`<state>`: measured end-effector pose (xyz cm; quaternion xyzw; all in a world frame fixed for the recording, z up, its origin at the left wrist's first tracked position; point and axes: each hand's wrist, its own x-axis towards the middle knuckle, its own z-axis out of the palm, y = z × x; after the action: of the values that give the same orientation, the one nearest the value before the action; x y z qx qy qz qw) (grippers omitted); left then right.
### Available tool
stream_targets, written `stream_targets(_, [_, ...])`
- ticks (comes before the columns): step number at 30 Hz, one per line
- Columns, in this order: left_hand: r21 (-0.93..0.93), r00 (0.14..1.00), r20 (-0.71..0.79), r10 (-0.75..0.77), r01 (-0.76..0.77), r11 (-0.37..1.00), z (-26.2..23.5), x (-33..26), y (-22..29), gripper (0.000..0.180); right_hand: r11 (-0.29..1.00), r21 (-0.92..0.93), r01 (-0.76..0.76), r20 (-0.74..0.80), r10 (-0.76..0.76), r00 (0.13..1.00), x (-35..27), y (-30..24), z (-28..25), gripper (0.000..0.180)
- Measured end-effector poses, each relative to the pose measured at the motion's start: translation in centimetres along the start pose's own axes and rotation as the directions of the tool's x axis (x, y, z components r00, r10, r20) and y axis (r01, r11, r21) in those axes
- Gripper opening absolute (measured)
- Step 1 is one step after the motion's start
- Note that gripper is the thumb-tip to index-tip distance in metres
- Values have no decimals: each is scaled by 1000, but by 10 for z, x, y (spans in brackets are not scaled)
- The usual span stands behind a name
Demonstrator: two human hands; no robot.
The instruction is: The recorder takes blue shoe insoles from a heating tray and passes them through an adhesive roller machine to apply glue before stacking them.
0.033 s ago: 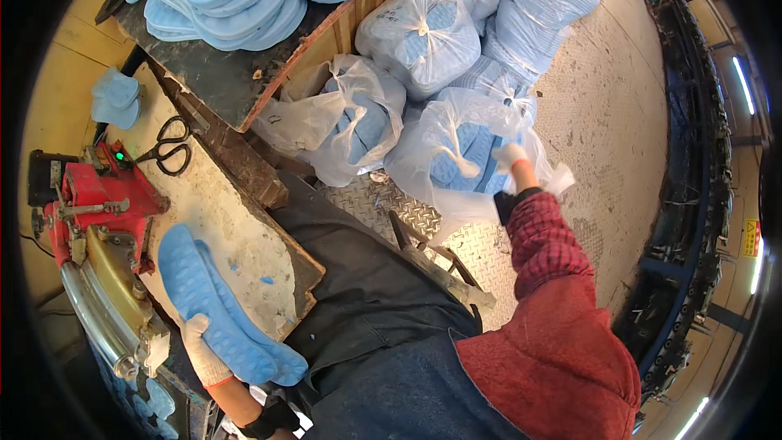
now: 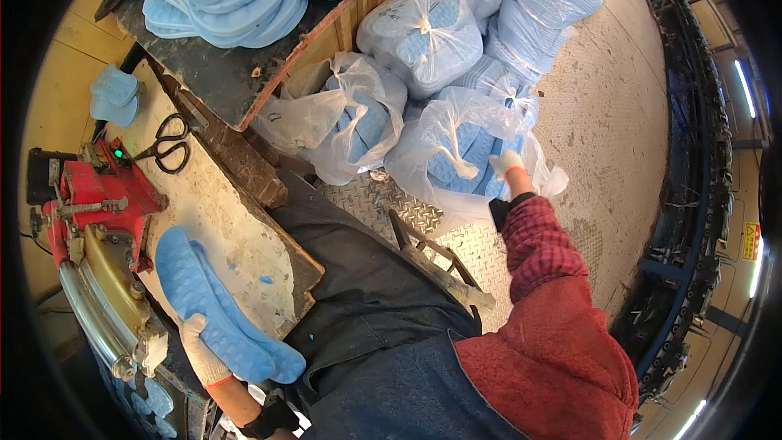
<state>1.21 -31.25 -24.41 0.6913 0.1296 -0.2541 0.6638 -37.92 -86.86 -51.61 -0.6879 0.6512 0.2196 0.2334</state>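
My gloved left hand [image 2: 199,350] is closed on the edge of a pair of blue foam insoles [image 2: 216,318]. The two lie nearly flat together, slanting over the worktable's near end, and round bumps mark the upper one. Far off to the right, my gloved right hand [image 2: 507,165] is at the mouth of a clear plastic bag [image 2: 415,163]. It touches or nearly touches blue insoles [image 2: 460,159] packed inside; its fingertips are too small and hidden to show a grip.
A red machine [image 2: 102,204] with metal rollers stands left, black scissors [image 2: 169,147] beside it on the worktable [image 2: 220,212]. Stacked blue insoles [image 2: 220,0] sit on a dark table. Several filled bags [image 2: 423,37] crowd the floor behind. A metal-legged stool [image 2: 444,265] is by my leg.
My right hand has shifted slightly down and left at the bag. My left hand and its insoles have moved only a little to the left.
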Motion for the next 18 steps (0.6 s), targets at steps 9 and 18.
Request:
stream_targets(9, [-144,992,-102,-73,58,988,-8,-2,-6,61,956,-25,-293,-207,282,937,-65,-8,59,110])
stream_targets(18, [-161,991,-22,-131,126,979,-10,-2,-6,65,941,339,4,-240,82,967,-36,55,62,89])
